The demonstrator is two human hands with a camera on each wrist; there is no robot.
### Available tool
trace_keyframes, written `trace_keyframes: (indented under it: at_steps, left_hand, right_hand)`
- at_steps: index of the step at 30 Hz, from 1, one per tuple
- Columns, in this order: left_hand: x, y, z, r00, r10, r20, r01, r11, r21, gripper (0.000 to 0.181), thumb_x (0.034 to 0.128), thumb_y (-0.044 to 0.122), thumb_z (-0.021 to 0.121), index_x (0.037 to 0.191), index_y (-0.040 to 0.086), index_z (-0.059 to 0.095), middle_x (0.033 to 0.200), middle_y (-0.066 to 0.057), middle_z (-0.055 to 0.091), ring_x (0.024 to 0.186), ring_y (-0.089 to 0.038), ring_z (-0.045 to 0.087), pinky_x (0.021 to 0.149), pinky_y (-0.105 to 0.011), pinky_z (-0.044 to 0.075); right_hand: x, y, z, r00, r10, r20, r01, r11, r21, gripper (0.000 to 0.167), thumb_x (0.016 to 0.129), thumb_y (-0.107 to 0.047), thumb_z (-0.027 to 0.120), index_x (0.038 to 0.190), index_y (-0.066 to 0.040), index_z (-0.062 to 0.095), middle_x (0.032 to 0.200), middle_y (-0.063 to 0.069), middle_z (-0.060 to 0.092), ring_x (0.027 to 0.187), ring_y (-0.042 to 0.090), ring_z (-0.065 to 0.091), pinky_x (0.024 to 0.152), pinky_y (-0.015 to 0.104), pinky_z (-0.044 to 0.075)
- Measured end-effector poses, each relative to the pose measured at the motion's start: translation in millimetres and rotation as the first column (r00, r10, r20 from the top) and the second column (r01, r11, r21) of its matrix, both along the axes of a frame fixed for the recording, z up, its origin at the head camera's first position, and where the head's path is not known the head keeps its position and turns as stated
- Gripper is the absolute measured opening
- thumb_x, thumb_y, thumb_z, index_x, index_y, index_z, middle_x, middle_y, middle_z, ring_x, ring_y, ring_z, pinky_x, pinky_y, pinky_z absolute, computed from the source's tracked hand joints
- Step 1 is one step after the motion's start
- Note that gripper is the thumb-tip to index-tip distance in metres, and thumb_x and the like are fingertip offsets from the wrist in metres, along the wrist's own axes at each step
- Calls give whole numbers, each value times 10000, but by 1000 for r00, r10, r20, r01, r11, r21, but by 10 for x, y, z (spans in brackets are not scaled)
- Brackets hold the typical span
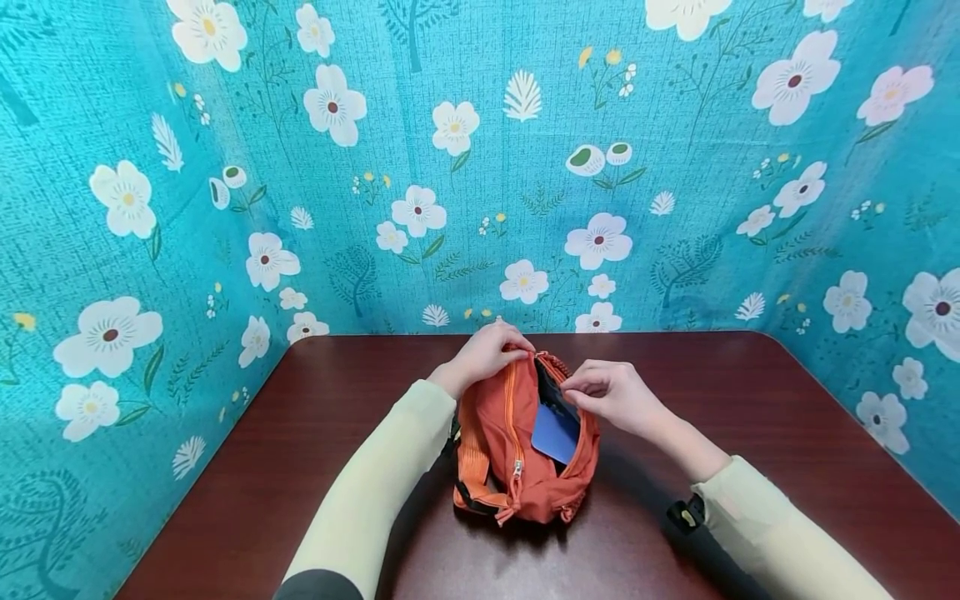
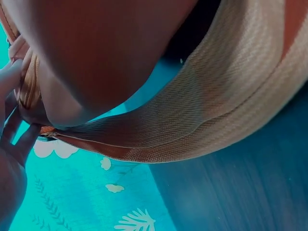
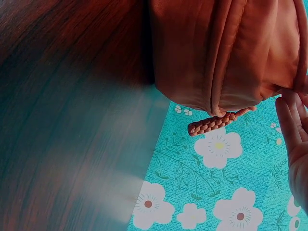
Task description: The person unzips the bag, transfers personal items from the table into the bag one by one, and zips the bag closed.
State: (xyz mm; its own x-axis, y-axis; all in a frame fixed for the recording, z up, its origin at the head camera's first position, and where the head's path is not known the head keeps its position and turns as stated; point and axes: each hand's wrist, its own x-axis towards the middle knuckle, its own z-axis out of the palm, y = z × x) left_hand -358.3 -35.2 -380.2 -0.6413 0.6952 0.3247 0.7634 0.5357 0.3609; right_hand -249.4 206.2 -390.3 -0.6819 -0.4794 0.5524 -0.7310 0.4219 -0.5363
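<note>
An orange bag [image 1: 540,492] with zippers stands on the table, its main compartment unzipped and gaping. A flat blue rectangular item [image 1: 555,435] lies inside the opening; its kind cannot be told. My left hand [image 1: 486,354] pinches the bag's fabric at the far end of the opening. In the left wrist view, those fingers [image 2: 21,79] are on the fabric beside a zipper, above a wide ribbed strap [image 2: 183,110]. My right hand [image 1: 617,400] pinches the right rim of the opening between thumb and fingers. In the right wrist view, only part of that hand shows at the bag's edge.
The bag stands on a dark reddish-brown table [image 1: 345,408]. Behind and at both sides hangs a turquoise flowered cloth [image 1: 465,217]. A braided orange pull [image 3: 211,124] hangs off the bag. A black band with a small device [image 1: 686,514] is on the right wrist.
</note>
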Motion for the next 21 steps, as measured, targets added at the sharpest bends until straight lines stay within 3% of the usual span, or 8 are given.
trace_keyframes:
  at_steps: [2,5,9,12,18,21]
  left_hand:
    - [9,-6,4,1000,0,-5,0,1000,4,170,965,144,615,1069,127,748,1035,16,685,1068,-146,591,1151,-311,154]
    - [21,-22,33,1000,-4,-9,5,1000,25,175,977,128,592,1062,119,744,1034,3,683,1050,-148,601,1138,-295,197]
    - [57,-69,153,998,-12,62,7,996,89,183,983,125,579,1065,109,742,1026,-5,682,1008,-148,601,1006,-269,389]
    - [78,-94,238,991,-9,136,-11,990,140,190,982,129,581,1078,99,742,1034,-12,681,995,-153,594,858,-270,465]
    - [82,-93,230,985,9,175,-36,988,151,195,985,140,577,1082,106,743,1039,-3,684,995,-137,596,852,-254,465]
    - [89,-85,206,985,11,172,-38,987,158,188,981,139,585,1074,111,745,1030,1,684,992,-135,600,851,-255,467]
  right_hand:
    - [2,-1,3,1000,8,-11,-8,1000,-7,129,869,-66,729,961,-147,768,841,27,663,638,62,575,517,240,474]
    - [120,-62,134,1000,3,-21,-4,1000,-9,135,855,-3,721,944,-95,764,825,41,658,623,83,579,515,245,476]
    - [284,-143,314,1000,-17,-16,17,1000,-13,158,817,96,708,907,-27,749,802,71,655,608,140,604,523,267,499]
    - [252,-125,282,1000,-18,7,18,999,-27,174,807,116,703,909,-20,740,801,98,654,607,167,630,531,284,521]
    - [73,-44,97,998,-1,65,3,1000,-26,150,834,61,716,951,-32,736,816,43,659,607,135,628,534,289,526]
    - [25,-23,104,998,-7,63,9,1000,-21,122,855,-5,726,967,-52,742,838,-29,664,645,94,634,562,272,526]
